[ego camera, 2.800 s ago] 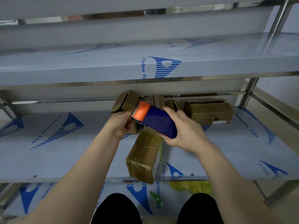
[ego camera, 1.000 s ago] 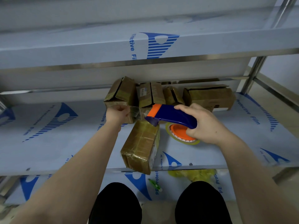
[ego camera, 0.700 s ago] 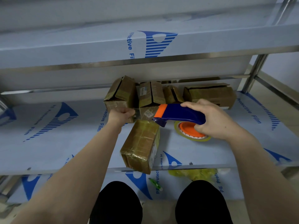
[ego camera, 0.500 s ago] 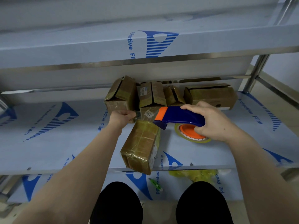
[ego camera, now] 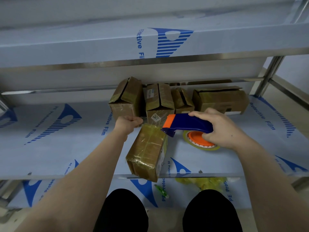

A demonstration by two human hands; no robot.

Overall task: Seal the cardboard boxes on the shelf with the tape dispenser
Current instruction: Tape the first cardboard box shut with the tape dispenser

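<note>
At the centre of the frame, on the steel shelf [ego camera: 50,156] skinned in pale film with blue print, the right hand [ego camera: 222,129] grips the handle of the blue plastic tape dispenser with an orange nose [ego camera: 187,122]. Its roll of yellowish clear tape on an orange core [ego camera: 199,142] sits just under the palm. A few seconds ago both hands held the dispenser together, tilted, in the middle. Since then the right hand has levelled it and drawn it off to the right, while the left hand [ego camera: 128,121] has kept to left of centre, curled into a fist. It seems to pinch the end of a strip of clear tape [ego camera: 150,126], thin and hard to make out, stretched toward the nose. In the last half second hardly anything has shifted. I judge a length is paid out and ready to lay, with no fresh seam closed yet.

Below the strip lies a brown cardboard box wrapped in glossy, wrinkled tape [ego camera: 147,154], its near end overhanging the shelf edge. Behind, at upper centre, a row of matt, creased brown cardboard boxes [ego camera: 158,99] stands close together, dark seams showing between their flaps
</note>
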